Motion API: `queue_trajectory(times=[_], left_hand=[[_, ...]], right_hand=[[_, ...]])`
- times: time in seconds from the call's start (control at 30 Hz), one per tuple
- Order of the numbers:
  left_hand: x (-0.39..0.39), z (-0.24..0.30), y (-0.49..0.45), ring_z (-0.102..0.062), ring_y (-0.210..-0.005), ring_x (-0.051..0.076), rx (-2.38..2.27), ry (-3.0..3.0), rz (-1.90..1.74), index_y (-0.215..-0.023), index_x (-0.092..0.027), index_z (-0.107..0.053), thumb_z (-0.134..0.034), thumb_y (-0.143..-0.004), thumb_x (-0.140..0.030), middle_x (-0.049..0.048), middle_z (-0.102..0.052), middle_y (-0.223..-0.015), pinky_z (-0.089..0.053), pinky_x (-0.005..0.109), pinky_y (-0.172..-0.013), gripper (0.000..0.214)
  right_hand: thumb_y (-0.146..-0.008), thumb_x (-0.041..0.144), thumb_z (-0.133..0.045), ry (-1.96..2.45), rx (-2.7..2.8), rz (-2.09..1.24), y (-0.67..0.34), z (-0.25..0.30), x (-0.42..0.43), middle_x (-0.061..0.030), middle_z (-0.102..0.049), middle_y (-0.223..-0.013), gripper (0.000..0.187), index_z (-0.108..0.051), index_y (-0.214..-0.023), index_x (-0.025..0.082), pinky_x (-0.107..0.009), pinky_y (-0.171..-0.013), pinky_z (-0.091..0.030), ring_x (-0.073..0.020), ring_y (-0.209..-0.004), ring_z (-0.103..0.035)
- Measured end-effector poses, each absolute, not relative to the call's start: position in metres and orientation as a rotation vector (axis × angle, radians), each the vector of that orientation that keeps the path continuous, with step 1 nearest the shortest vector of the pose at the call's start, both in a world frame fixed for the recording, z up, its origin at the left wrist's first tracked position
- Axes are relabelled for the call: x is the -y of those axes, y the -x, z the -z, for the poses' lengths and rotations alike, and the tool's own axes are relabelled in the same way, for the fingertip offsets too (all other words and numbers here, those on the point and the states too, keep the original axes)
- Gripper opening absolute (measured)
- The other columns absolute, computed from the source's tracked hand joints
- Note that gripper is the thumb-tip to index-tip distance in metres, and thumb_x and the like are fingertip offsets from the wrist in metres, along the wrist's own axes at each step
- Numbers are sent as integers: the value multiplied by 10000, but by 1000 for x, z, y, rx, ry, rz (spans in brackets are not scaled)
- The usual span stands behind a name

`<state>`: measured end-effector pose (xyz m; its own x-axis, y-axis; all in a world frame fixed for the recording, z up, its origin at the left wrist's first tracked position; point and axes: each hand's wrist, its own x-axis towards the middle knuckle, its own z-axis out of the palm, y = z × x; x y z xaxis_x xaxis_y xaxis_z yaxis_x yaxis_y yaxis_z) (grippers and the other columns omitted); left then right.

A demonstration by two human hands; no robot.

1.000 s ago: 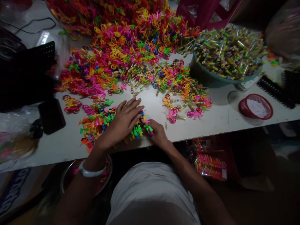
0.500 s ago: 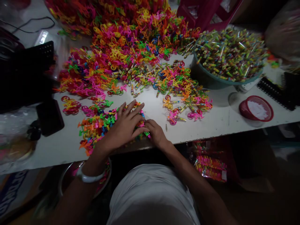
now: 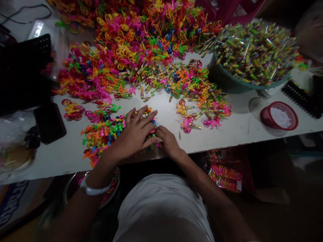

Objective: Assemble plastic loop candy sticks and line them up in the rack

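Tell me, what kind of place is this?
Likely a small toy-packing workshop: a white table heaped with bright plastic toy pieces, a basin full of wrapped sticks, and the left hand pressing on a bunch.

Row of bright plastic toys [image 3: 106,132] (multicoloured); lying at table's near edge.

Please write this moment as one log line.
left hand: flat on row of colourful plastic toys | right hand: at row end

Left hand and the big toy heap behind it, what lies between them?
In the head view, bare white table beyond the left hand, then scattered small tubes before the toy heap.
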<state>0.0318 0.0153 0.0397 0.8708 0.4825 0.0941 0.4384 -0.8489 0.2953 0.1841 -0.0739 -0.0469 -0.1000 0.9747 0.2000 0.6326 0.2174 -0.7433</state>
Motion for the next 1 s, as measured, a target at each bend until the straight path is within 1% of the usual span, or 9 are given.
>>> queue_trajectory(times=[0.13, 0.27, 0.37, 0.43, 0.5, 0.6, 0.77, 0.9, 1.0], left_hand=[[-10, -40, -35, -221, -1436, 385, -754, -2790, -246, -1054, -205, -656, -574, -842, -544, 107, -407, -1496, -124, 651, -1154, 408], [-5, -41, -37, -229, -1433, 385, -792, -2826, -253, -1043, -201, -657, -568, -839, -542, 107, -408, -1496, -132, 641, -1158, 408], [-5, -43, -37, -238, -1429, 385, -796, -2849, -238, -1029, -195, -655, -543, -854, -535, 105, -404, -1499, -149, 637, -1152, 399], [-5, -43, -37, -239, -1427, 388, -790, -2851, -227, -1023, -188, -652, -530, -858, -541, 111, -403, -1499, -157, 640, -1146, 407], [-6, -43, -37, -240, -1425, 388, -790, -2846, -221, -1007, -190, -650, -522, -859, -551, 113, -407, -1495, -162, 641, -1140, 411], [-7, -40, -35, -238, -1429, 376, -793, -2840, -252, -1046, -204, -637, -523, -855, -569, 106, -415, -1491, -155, 629, -1146, 427], [-5, -40, -33, -228, -1439, 348, -783, -2817, -276, -1270, -222, -532, -531, -853, -571, 105, -409, -1495, -131, 602, -1163, 544], [-6, -43, -35, -239, -1434, 346, -809, -2811, -258, -1311, -231, -500, -533, -849, -565, 98, -418, -1490, -136, 592, -1166, 571], [-9, -40, -32, -231, -1438, 349, -813, -2824, -244, -1321, -221, -495, -532, -845, -552, 99, -411, -1495, -154, 597, -1164, 581]], right_hand=[[-927, 273, -503, 1459, 1858, -652, -183, 50, 69, -51, -562, -862, 145, -615, -909, 183, -281, -694, -410, -186, -796, -500], [-928, 237, -505, 1435, 1731, -685, -197, 44, 79, -64, -594, -927, 174, -624, -1042, 183, -282, -746, -445, -182, -855, -556], [-898, 181, -509, 1725, 1518, -431, -235, 30, 96, -83, -596, -949, 194, -637, -1044, 188, -316, -781, -452, -204, -888, -562], [-863, 190, -548, 2027, 1370, -247, -267, 22, 106, -104, -584, -972, 165, -659, -985, 180, -349, -769, -449, -230, -888, -553], [-819, 200, -595, 2230, 1344, -221, -292, 16, 113, -105, -580, -949, 103, -674, -883, 182, -358, -734, -446, -240, -859, -551], [-791, 226, -621, 2213, 1344, -322, -302, 15, 114, -82, -592, -909, 60, -659, -816, 186, -342, -707, -447, -209, -783, -556], [-720, 343, -688, 1824, 1004, -723, -265, 28, 100, -1, -613, -728, 252, -600, -892, 180, -278, -606, -463, -146, -613, -546], [-728, 358, -688, 1522, 925, -1006, -222, 38, 89, -36, -680, -883, 274, -638, -930, 179, -260, -659, -499, -151, -739, -615], [-731, 374, -704, 1420, 817, -1101, -196, 42, 84, -26, -689, -844, 243, -659, -873, 182, -263, -671, -515, -159, -737, -628]])
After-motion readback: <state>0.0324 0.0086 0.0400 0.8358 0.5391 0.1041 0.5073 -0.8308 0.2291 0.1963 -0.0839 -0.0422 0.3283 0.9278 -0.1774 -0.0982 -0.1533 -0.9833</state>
